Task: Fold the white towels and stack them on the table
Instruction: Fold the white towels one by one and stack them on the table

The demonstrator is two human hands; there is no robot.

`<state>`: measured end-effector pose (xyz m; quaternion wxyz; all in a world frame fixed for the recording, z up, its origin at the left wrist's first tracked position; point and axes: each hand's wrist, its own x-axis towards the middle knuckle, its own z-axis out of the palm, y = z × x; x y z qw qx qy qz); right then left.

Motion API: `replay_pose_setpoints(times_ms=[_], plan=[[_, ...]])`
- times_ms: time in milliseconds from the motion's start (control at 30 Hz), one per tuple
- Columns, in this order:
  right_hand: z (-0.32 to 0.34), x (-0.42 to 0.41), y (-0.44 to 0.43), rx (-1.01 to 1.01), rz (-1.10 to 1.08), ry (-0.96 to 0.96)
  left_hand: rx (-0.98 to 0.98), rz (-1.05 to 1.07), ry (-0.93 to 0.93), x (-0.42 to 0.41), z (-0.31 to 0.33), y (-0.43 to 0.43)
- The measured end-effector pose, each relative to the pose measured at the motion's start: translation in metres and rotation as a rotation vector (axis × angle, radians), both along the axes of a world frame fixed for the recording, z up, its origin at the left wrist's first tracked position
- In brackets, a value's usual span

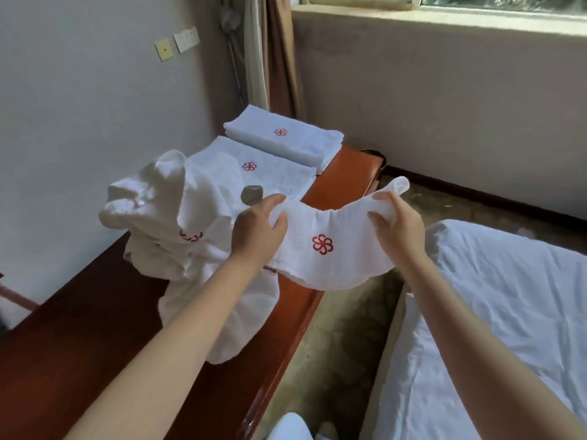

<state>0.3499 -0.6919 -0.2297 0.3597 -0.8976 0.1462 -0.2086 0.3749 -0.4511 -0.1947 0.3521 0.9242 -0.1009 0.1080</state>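
A glossy reddish-brown wooden table [79, 328] runs along the left wall from the near edge toward the window. A bed [492, 312] with a rumpled white sheet fills the right side, and a strip of mottled carpet [343, 338] lies between them. Above the table's front edge, the left hand [257, 227] and right hand [397, 223] hold a white towel [333, 262] in the air. The fingers of each hand are curled over its upper edge and grip it. The cloth sags between them, showing a red pinwheel emblem.

Just left of it, a heap of unfolded white towels [178, 223] sits on the table and spills toward the near side. Behind that, the nearer folded towel [273, 176] lies flat on the table, with the farther folded towel [286, 141] just beside it. Each shows the red emblem.

Beyond are a pale wall with two switch plates [185, 39], a brown curtain [276, 58] in the corner and a window ledge [444, 17].

A small grey object [251, 194] by the nearer folded towel is partly covered by the left hand and too unclear to name. A white shape [289, 427] at the bottom edge is cut off.
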Motion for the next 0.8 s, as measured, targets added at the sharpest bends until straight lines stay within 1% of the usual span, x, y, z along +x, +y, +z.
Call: replay_pose_setpoints(times_ms=[133,233,367,500,600,800], plan=[[0.004,0.06,-0.031,0.037,0.015,-0.019,-0.049,0.035,-0.018,0.051,-0.005,-0.034],[0.009,0.107,-0.045,0.022,0.06,-0.043,-0.074,0.042,-0.022,0.101,-0.012,-0.054],[0.018,0.171,-0.066,-0.003,0.083,-0.024,-0.109,0.055,-0.011,0.171,-0.015,-0.082],[0.032,0.233,-0.088,0.03,0.13,-0.035,-0.158,0.06,0.019,0.229,-0.017,-0.1],[0.037,0.277,-0.099,0.117,0.221,-0.058,-0.155,0.101,0.016,0.267,-0.018,-0.109],[0.043,0.383,-0.11,0.168,0.555,-0.121,-0.102,0.298,-0.011,0.327,-0.009,-0.133]])
